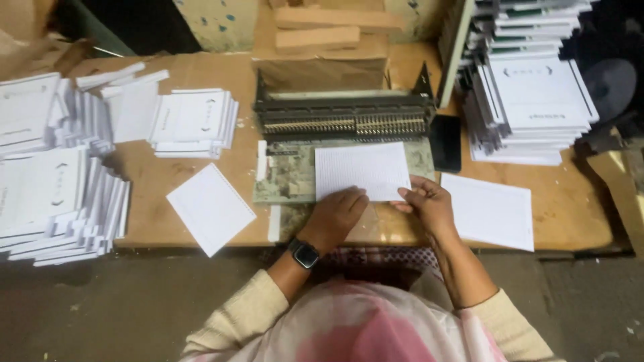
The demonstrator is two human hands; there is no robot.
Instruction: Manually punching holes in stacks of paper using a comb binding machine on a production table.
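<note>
A thin stack of white lined sheets (362,169) lies on the bed of a black comb punching machine (342,117), just below its row of teeth. My left hand (337,216) rests flat on the sheets' near left edge; a dark watch (305,255) sits on that wrist. My right hand (426,204) pinches the sheets' near right corner between thumb and fingers. Both hands are close together at the front of the wooden table (570,208).
A loose white sheet (210,208) lies at the left, a second one (490,209) at the right. Stacks of white booklets (194,122) fill the left side, with more stacks (530,87) at the right. A black phone (445,143) lies beside the machine. Wooden blocks (322,30) sit behind.
</note>
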